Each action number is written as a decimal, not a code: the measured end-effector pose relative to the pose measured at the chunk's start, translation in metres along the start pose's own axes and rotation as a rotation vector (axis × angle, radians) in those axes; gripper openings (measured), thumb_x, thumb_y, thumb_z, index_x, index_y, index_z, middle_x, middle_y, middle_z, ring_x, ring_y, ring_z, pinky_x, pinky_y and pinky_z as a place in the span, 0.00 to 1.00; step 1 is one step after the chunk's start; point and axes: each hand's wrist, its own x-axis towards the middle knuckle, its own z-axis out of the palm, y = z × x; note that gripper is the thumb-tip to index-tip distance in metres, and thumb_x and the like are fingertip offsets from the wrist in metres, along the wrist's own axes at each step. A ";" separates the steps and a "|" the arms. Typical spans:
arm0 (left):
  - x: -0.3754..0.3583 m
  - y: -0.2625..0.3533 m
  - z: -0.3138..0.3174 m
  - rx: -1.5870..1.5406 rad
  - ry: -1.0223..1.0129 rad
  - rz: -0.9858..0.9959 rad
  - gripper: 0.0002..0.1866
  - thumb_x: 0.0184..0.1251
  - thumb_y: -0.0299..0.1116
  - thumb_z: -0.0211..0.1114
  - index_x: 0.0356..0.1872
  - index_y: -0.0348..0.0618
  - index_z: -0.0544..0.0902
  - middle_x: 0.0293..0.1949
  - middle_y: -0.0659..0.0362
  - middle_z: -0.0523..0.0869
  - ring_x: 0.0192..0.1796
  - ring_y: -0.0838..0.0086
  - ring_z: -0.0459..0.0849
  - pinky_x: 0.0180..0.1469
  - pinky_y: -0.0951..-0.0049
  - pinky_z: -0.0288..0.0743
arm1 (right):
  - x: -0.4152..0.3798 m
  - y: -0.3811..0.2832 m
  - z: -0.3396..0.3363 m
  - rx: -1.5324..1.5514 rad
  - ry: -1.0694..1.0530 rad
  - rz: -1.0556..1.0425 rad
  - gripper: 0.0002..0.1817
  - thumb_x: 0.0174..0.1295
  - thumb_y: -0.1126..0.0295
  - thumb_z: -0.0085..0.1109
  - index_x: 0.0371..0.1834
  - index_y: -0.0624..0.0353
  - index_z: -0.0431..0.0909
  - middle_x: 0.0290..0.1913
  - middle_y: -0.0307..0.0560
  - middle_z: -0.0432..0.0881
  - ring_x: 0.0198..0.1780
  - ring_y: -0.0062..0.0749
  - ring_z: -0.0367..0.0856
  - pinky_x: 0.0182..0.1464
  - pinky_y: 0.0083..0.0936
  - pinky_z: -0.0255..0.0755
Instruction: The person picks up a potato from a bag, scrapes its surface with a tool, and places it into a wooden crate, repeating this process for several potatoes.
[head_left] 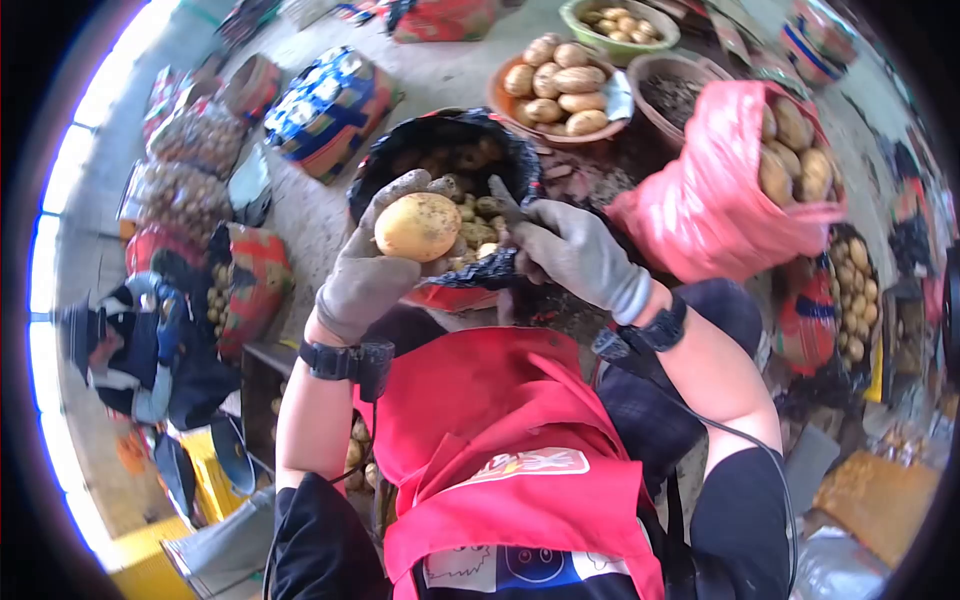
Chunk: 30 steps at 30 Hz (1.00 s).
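Observation:
My left hand [375,265], in a grey glove, is wrapped round a large yellow potato [418,227] with specks of dirt on it. It holds the potato over the near left side of a basket lined with black plastic [520,150]. Smaller potatoes [484,215] lie inside that basket. My right hand [570,245], gloved too, is over the basket's right edge with its index finger raised and the other fingers curled; whether anything small is between them is hidden.
A bowl of large potatoes [560,90] stands beyond the basket. At right is a pink sack [690,190] of big potatoes. A green bowl [625,45] sits farther back. Sacks [330,110] line the left, where another person [130,340] sits.

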 end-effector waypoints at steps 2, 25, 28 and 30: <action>0.027 -0.027 0.010 -0.005 -0.027 -0.031 0.54 0.53 0.15 0.73 0.85 0.49 0.62 0.80 0.53 0.72 0.71 0.53 0.82 0.69 0.57 0.83 | -0.004 -0.002 -0.009 -0.133 0.066 -0.075 0.16 0.74 0.60 0.61 0.49 0.63 0.85 0.37 0.55 0.91 0.38 0.42 0.92 0.42 0.38 0.82; 0.099 -0.124 -0.005 -0.444 -0.004 -0.295 0.31 0.84 0.57 0.56 0.74 0.45 0.75 0.64 0.56 0.85 0.56 0.72 0.86 0.57 0.70 0.81 | 0.019 0.019 -0.030 -0.786 0.129 -0.237 0.14 0.72 0.56 0.61 0.39 0.54 0.86 0.28 0.61 0.87 0.33 0.60 0.89 0.35 0.52 0.81; 0.093 -0.106 0.024 -0.130 0.122 -0.133 0.31 0.83 0.58 0.58 0.72 0.45 0.77 0.54 0.59 0.87 0.46 0.76 0.86 0.47 0.74 0.80 | 0.017 0.019 -0.034 -0.700 0.233 -0.326 0.12 0.73 0.59 0.63 0.39 0.56 0.84 0.30 0.58 0.86 0.31 0.54 0.88 0.34 0.48 0.80; 0.089 -0.104 0.021 -0.535 0.088 -0.192 0.32 0.80 0.59 0.62 0.71 0.44 0.77 0.51 0.58 0.88 0.44 0.73 0.86 0.45 0.73 0.81 | 0.019 0.021 -0.042 -0.497 0.277 -0.229 0.14 0.76 0.59 0.64 0.38 0.58 0.82 0.28 0.49 0.84 0.27 0.40 0.86 0.32 0.40 0.79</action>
